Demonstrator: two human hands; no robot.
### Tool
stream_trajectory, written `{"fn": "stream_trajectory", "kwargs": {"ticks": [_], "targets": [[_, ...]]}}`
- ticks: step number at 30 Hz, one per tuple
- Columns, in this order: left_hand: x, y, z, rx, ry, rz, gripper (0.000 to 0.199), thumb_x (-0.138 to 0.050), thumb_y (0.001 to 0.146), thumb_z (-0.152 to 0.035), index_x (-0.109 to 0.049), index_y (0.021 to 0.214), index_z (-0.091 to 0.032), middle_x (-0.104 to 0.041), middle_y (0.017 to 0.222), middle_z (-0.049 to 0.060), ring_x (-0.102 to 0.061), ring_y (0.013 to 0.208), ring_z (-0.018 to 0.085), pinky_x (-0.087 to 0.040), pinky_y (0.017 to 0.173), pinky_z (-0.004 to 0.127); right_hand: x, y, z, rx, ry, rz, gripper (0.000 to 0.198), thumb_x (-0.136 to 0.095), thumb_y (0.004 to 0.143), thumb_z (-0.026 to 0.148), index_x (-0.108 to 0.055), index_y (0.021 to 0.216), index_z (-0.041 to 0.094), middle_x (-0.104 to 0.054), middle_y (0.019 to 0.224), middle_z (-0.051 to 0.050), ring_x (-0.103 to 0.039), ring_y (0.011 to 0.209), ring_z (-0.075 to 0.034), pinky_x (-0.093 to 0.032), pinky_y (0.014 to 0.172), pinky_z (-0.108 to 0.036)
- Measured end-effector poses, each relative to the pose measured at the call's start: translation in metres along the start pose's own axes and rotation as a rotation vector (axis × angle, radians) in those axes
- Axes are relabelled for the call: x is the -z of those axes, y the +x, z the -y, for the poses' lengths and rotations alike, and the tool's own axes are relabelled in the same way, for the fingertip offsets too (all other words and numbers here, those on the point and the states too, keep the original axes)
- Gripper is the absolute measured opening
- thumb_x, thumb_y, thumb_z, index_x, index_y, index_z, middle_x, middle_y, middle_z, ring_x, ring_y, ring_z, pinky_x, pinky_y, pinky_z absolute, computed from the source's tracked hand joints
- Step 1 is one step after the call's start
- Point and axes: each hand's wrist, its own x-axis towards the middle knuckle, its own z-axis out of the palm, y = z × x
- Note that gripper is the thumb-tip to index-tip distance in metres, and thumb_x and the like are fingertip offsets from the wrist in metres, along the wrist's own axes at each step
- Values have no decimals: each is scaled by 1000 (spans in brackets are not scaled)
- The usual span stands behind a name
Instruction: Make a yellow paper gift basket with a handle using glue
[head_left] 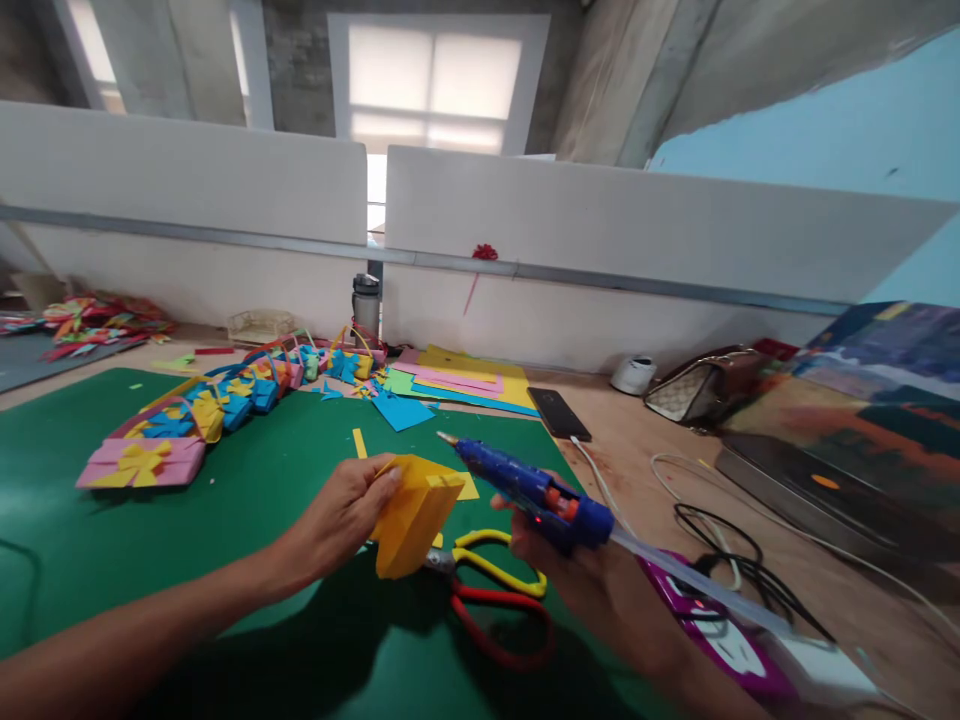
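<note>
My left hand pinches a folded yellow paper bag by its upper left edge, above the green mat. Wrapped in my right hand is a blue glue gun, its nozzle pointing up and left over the paper bag, apart from it. A long clear glue stick sticks out of the gun's back. Beneath the two hands lies a pair of scissors with one yellow and one red handle; its blades are mostly hidden behind the paper bag. A small yellow paper piece rests behind the bag.
Finished paper bags with bows line the mat's left. Colored paper sheets, a bottle and a phone stand or lie at the back. A purple power strip and black cables lie right, near a handbag.
</note>
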Motion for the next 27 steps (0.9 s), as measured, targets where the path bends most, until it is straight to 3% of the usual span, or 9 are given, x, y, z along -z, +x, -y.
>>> {"fn": "stream_trajectory", "kwargs": {"ticks": [7, 13, 17, 23, 27], "targets": [[-1, -8, -6, -41, 20, 59, 38, -32, 90, -45, -52, 79, -15, -41, 66, -3, -34, 57, 10, -29, 51, 19, -3, 3, 27, 80, 37, 44, 34, -55, 81, 33, -54, 115, 30, -65, 102, 0, -64, 85, -19, -53, 75, -26], [-4, -11, -13, -95, 125, -4, 39, -29, 91, -43, -51, 74, -16, -44, 64, -3, -38, 57, 10, -31, 53, 20, -1, 1, 33, 16, -5, 64, 30, -57, 80, 32, -57, 110, 29, -67, 96, 1, -64, 82, -17, -52, 73, -23], [-4, -14, -17, -150, 207, -35, 38, -27, 93, -37, -57, 84, -16, -49, 66, -2, -42, 57, 10, -32, 54, 20, 0, -2, 34, 47, -16, 86, 27, -54, 83, 33, -55, 110, 29, -66, 95, 2, -64, 77, -14, -52, 66, -19], [-5, -16, -19, -238, 253, -52, 37, -27, 94, -33, -61, 95, -16, -56, 73, 0, -47, 62, 11, -35, 60, 20, -1, -4, 34, 88, -29, 78, 27, -54, 83, 27, -53, 110, 27, -66, 101, 0, -64, 88, -16, -51, 73, -21], [-4, -16, -19, -260, 269, -47, 38, -27, 94, -32, -61, 104, -17, -59, 77, 1, -49, 64, 12, -36, 62, 19, -1, -5, 36, 68, -32, 78, 28, -54, 83, 26, -53, 111, 27, -67, 96, 1, -65, 81, -15, -51, 68, -20]]}}
